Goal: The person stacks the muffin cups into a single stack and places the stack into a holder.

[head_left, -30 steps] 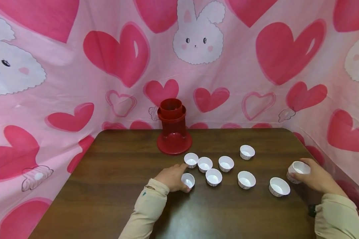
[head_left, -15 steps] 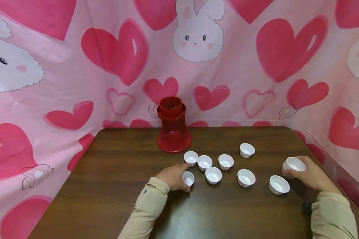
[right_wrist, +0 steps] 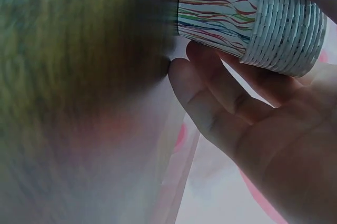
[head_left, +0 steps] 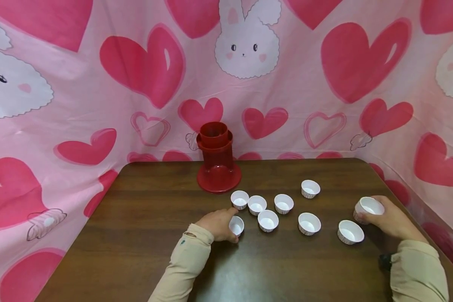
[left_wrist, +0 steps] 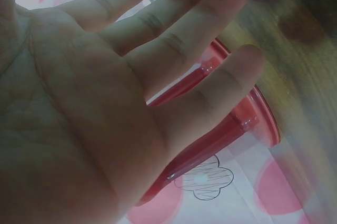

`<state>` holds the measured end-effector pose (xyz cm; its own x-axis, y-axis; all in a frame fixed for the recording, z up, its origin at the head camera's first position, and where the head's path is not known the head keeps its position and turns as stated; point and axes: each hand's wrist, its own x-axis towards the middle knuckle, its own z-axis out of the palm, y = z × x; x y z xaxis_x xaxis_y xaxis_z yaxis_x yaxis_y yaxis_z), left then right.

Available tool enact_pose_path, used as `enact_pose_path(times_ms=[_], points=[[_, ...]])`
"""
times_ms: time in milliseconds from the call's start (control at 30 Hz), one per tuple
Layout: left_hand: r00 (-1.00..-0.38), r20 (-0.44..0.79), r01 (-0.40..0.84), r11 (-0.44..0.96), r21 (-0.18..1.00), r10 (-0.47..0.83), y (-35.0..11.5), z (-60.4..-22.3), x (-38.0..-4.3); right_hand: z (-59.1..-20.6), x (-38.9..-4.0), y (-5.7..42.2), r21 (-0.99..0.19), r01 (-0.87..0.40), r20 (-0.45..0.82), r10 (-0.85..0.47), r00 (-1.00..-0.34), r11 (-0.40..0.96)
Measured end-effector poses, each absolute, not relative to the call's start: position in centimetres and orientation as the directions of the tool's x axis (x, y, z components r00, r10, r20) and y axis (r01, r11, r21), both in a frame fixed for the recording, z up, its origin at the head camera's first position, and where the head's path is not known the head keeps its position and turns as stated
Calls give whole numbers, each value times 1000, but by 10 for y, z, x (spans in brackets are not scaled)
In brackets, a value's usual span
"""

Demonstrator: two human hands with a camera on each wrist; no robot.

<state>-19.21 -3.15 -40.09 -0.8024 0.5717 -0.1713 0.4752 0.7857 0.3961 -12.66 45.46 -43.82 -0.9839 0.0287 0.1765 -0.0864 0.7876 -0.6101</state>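
On the left of the group of cups, the left hand [head_left: 218, 224] has its thumb and index finger round a white paper baking cup [head_left: 237, 226] on the table. Its remaining fingers [left_wrist: 184, 40] are spread and nearly straight in the left wrist view. At the table's right side, the right hand [head_left: 394, 220] grips a short stack of nested paper baking cups [head_left: 370, 206]. The right wrist view shows the stack's thin coloured streaks and layered rims [right_wrist: 284, 29], with the fingers [right_wrist: 210, 103] along one side. Single white cups [head_left: 350, 232] stand upright between the hands.
A red two-part tube holder [head_left: 219, 178] with a round base stands at the back of the brown wooden table [head_left: 154, 201]. Behind it hangs a pink cloth [head_left: 196, 75] with hearts and rabbits. One lone cup [head_left: 310, 188] stands farther back on the right.
The right hand has moved slightly left and away from the body with the stack, then stays about still. The left hand keeps its place at the cup. The head view has shifted a little.
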Motion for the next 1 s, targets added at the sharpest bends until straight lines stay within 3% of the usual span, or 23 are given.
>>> enact_pose_path(times_ms=[133,367,1000], points=[[-801,-152,491,781,386,579,-31,-402,-192,-437,-126,454,-599,-64,165,44,-985,798],[-801,-115,515,774,369,588,-32,-404,-195,-432,-124,452,-577,78,28,115,-993,813],[-814,-80,492,754,435,576,-36,-403,-204,-432,-126,446,-568,48,36,83,-996,822]])
